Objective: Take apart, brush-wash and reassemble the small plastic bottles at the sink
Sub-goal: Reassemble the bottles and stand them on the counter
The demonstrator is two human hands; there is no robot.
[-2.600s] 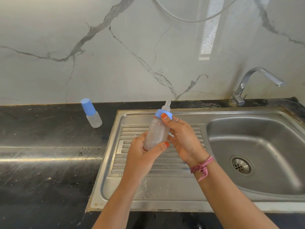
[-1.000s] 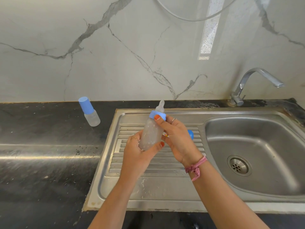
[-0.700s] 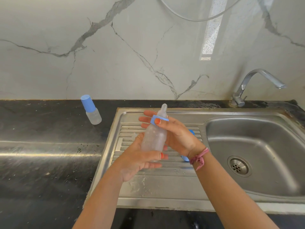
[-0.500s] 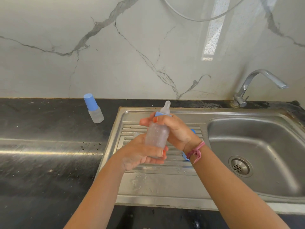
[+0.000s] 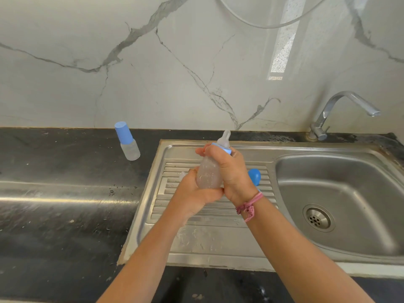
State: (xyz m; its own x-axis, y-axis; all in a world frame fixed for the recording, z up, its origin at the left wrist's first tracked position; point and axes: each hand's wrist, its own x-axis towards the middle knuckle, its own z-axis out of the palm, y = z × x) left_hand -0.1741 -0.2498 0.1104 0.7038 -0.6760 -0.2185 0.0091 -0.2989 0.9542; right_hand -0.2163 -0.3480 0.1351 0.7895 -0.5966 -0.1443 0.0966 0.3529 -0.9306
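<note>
1. Frosted plastic bottle [image 5: 207, 174] is held upright over the ribbed drainboard [image 5: 209, 212], left of the sink basin [image 5: 341, 206]. Droplets show on its wall, so I judge it wet and slippery; it looks small, light, and probably gives a little under a squeeze.
2. My left hand [image 5: 192, 193] cups the bottle's base, fingers curled round it from behind. My right hand [image 5: 231, 171] is clamped round the neck, fingers wrapped over the blue collar [image 5: 223, 148]; the soft clear teat [image 5: 224, 138] sticks up above it.
3. Grip judgement: twist at the stiff collar, not the teat, which would likely just deform. Hold the body low to resist the turn.
4. Blue cap [image 5: 254, 176] lies on the drainboard just behind my right wrist, toward the basin; partly hidden.
5. Second small bottle [image 5: 127, 142], blue-capped, stands on the dark counter [image 5: 65, 182] well left of the basin, beyond the drainboard's edge.
6. Tap [image 5: 341, 112] stands behind the basin; no water visibly running. No brush in view.
7. Nothing stands between my hands and the basin.
</note>
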